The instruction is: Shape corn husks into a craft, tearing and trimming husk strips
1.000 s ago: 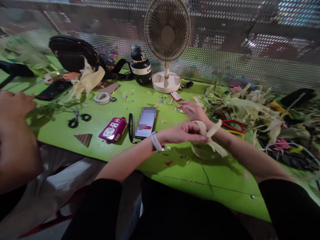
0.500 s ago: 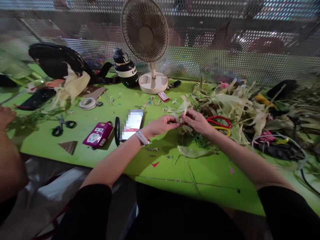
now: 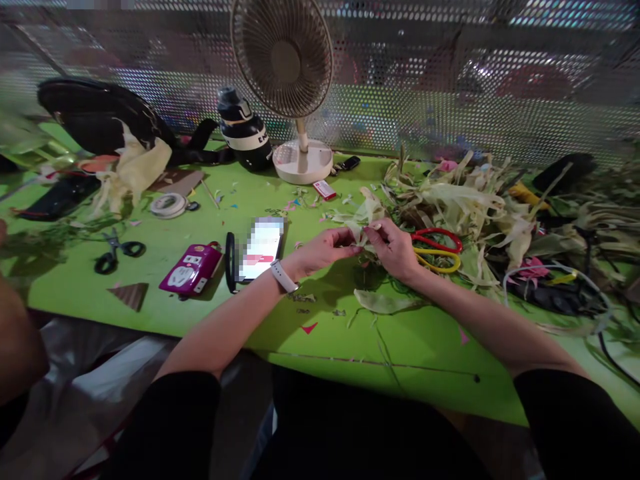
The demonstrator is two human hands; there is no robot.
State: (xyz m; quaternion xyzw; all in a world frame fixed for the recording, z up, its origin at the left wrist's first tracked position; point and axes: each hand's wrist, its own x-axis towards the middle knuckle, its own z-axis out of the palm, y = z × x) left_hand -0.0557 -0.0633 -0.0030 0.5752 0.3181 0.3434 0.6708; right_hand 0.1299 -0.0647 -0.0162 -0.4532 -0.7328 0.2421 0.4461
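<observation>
Both my hands meet over the green table, pinching a pale corn husk [image 3: 369, 212] between the fingertips. My left hand [image 3: 334, 248], with a white watch band at the wrist, grips it from the left. From the right, my right hand [image 3: 393, 248] closes on it with thumb and forefinger; the exact hold is partly hidden by the fingers. Scissors with red and yellow handles [image 3: 437, 261] lie just right of my right hand. A loose husk piece [image 3: 383, 302] rests below my hands, beside thin green strands.
A heap of dried husks [image 3: 450, 197] covers the right side. A fan [image 3: 303, 167], a dark bottle [image 3: 247, 137] and a black bag [image 3: 95, 120] stand behind. A propped phone [image 3: 263, 250], purple box [image 3: 190, 270], black scissors [image 3: 117, 250] and tape roll [image 3: 169, 205] lie left. Another person's arm [image 3: 20, 333] is at far left.
My right hand has turned slightly, its fingers more bent, and the husk between my hands looks more spread out. The view has shifted a little, showing the red and yellow handles more fully.
</observation>
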